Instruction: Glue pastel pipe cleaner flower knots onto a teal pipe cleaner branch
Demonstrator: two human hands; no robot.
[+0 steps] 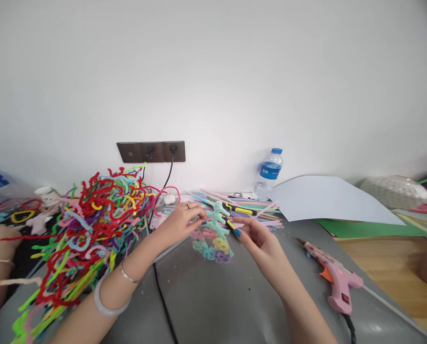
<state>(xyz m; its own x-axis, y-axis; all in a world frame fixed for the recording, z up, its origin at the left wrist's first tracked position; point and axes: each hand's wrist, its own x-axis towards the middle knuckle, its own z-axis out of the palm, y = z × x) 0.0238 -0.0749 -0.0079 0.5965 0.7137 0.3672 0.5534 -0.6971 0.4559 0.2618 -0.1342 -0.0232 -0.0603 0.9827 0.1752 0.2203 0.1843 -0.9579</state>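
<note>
Pastel fuzzy-wire flowers (220, 245): one cluster, between the hands. Left hand (185, 220): fingertips narrow, beside it. Right hand (254, 239): narrow, at black-and-yellow handle (230, 224). Either grip: cannot tell. Bottle (265, 188): blue label (270, 170), lettering illegible.

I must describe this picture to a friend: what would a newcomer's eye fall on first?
Probably the bright tangle of fuzzy stems, heaped at the left of the table. Then the small pastel flowers between the left hand and right hand, and the pink glue gun lying at right.
</note>
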